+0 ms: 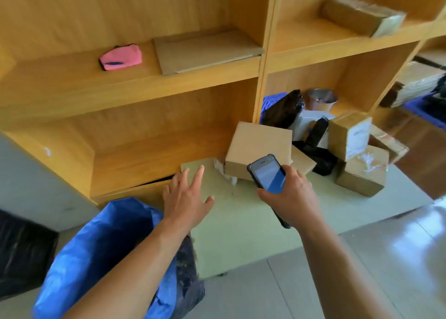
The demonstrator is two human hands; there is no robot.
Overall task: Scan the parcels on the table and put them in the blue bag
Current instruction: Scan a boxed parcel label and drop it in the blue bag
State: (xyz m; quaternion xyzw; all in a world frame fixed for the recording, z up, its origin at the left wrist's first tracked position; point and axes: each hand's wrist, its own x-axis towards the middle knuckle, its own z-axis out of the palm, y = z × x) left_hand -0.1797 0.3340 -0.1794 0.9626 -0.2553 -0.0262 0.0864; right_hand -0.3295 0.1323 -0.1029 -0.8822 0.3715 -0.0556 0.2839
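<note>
A pale green table [241, 222] carries a heap of parcels at its far side. Nearest is a flat cardboard box [259, 147]; behind it lie black plastic mailers [282, 109] and taped cardboard boxes [350, 136] [362, 173]. My right hand [292, 195] holds a black handheld scanner [268, 173] with a blue screen, just in front of the flat box. My left hand [185, 198] hovers over the table's left corner, fingers spread, holding nothing. The blue bag [101, 251] stands open on the floor at the table's left, below my left forearm.
Wooden shelving [135, 82] rises behind the table, holding a pink pouch [120, 57], flat cardboard [205, 50], a taped box [362, 16] and a metal cup [321, 98]. A black bag [21, 253] sits at far left. Glossy floor tiles [386, 258] lie to the right.
</note>
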